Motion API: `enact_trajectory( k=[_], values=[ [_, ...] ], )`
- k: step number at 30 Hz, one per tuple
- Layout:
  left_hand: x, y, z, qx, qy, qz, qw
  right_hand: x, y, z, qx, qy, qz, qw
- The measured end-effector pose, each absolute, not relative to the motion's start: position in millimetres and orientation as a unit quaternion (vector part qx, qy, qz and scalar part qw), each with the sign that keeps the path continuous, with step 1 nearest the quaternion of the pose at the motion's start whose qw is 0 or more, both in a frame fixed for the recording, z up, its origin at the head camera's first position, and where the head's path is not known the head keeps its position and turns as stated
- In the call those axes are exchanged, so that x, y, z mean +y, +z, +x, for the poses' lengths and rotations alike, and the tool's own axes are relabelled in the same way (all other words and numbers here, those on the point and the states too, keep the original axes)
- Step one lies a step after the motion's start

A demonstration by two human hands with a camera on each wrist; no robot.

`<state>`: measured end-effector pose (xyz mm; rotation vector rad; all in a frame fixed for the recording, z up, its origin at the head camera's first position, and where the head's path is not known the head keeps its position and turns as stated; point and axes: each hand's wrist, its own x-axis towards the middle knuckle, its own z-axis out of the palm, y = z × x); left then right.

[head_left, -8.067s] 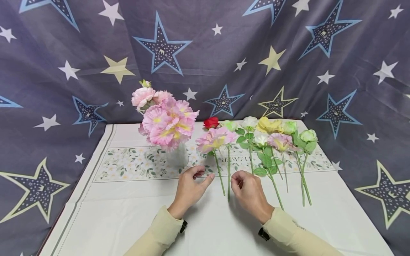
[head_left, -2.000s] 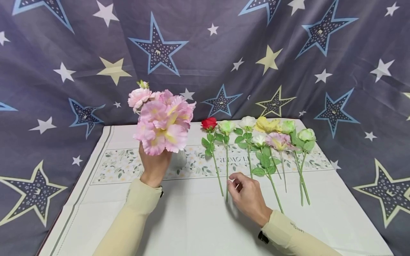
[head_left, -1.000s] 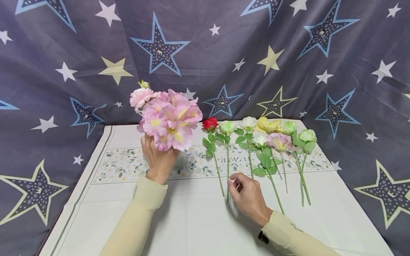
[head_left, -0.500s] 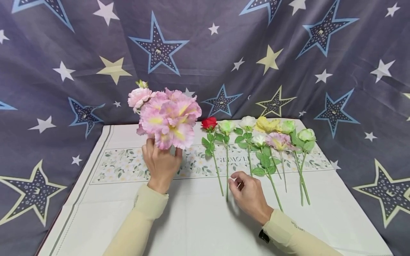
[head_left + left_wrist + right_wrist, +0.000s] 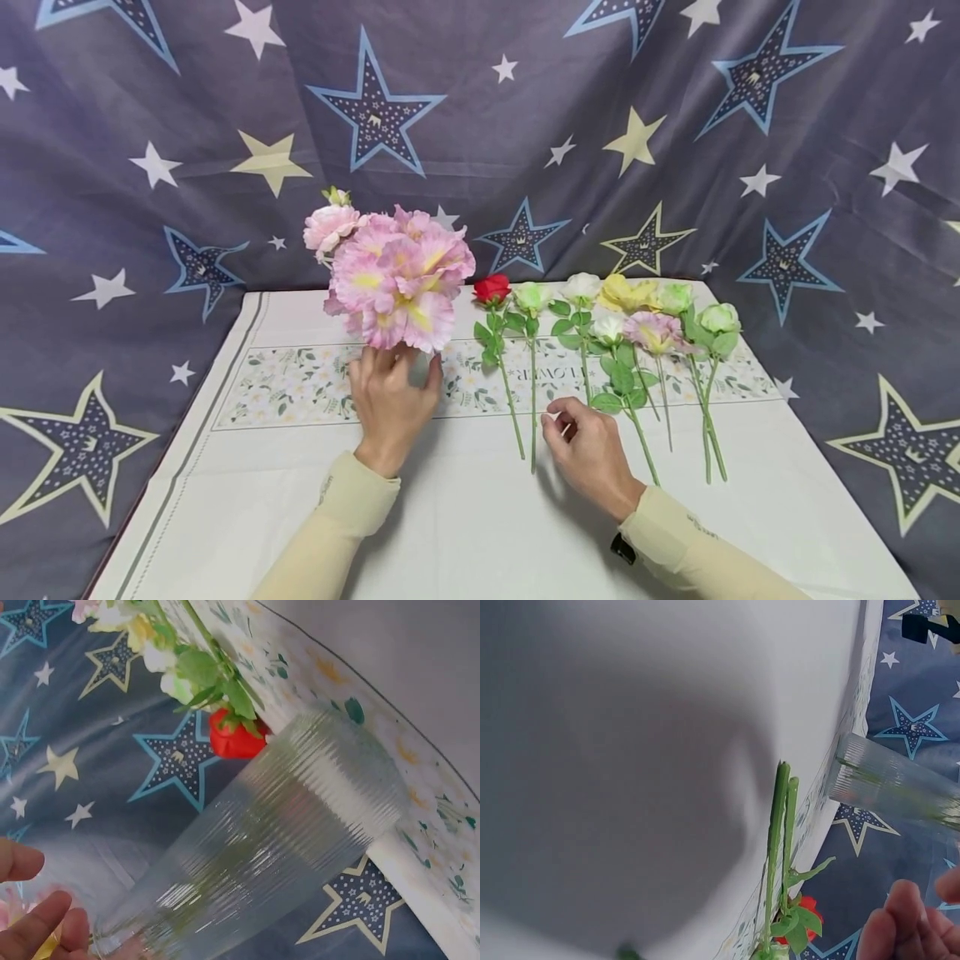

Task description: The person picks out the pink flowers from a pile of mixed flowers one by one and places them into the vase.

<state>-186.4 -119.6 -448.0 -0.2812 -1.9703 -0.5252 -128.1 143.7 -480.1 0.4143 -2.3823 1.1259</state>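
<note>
A ribbed clear vase (image 5: pixel 277 832) stands on the table, green stems showing through its wall. Big pink-and-yellow blossoms (image 5: pixel 397 279) and pale pink carnations (image 5: pixel 330 229) rise from it. My left hand (image 5: pixel 393 404) is just below the blossoms, covering most of the vase in the head view. In the left wrist view its fingers (image 5: pixel 37 924) are spread near the rim with nothing between them. My right hand (image 5: pixel 588 450) rests loosely curled and holds nothing. Just left of it lie the stems of a red rose (image 5: pixel 492 289) and a pale green rose (image 5: pixel 531 297).
Further right lie white roses (image 5: pixel 582 287), a yellow flower (image 5: pixel 628 292), a pink iris-like flower (image 5: pixel 654 332) and light green roses (image 5: pixel 720 317). A printed floral runner (image 5: pixel 292 383) crosses the white tablecloth (image 5: pixel 225 500). A star-patterned curtain (image 5: pixel 480 125) hangs behind.
The pink-and-yellow flower that lay by the red rose is now among the vase's blossoms. My left hand carried over there, then let go and drew back toward me. My right hand stayed nearly still.
</note>
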Motion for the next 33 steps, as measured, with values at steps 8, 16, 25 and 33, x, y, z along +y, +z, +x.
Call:
enact_trajectory(
  k=[8,16,25,33],
  values=[
    [-117,-451,-177,-0.852,-0.266,-0.110,0.438,149,-479,-131,-0.874,0.401,0.148,0.232],
    [-114,-456,-171,-0.866,-0.293,-0.097,0.393,156,-479,-133,-0.887,0.375,0.137,0.234],
    [-114,-460,-166,-0.870,-0.309,-0.117,0.365,163,-483,-136,-0.896,0.340,0.137,0.250],
    [-113,-465,-162,-0.881,-0.322,-0.129,0.322,170,-480,-137,-0.909,0.321,0.125,0.234]
  ],
)
